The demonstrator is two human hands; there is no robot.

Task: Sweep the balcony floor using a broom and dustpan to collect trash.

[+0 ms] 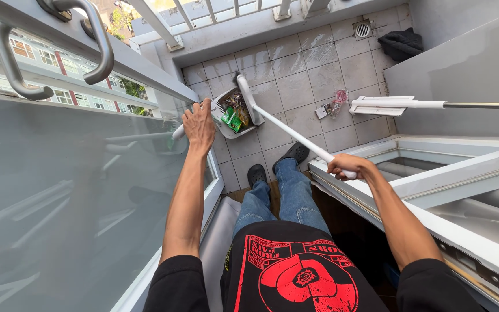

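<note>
My left hand point(198, 124) grips the white handle of a grey dustpan point(222, 110) held just above the tiled balcony floor. The pan holds green wrappers and other litter point(233, 117). My right hand point(347, 166) is closed on the end of a broom's white handle point(290, 132). The broom's head point(244, 89) rests at the dustpan's far edge. More small litter point(333, 104) lies on the tiles to the right of the broom.
A frosted glass door with metal handles point(59, 190) stands at my left and a white sliding frame point(434, 179) at my right. A second white long-handled tool point(388, 106) juts out from the right. A black cloth point(401, 43) and a drain point(363, 29) are in the far corner.
</note>
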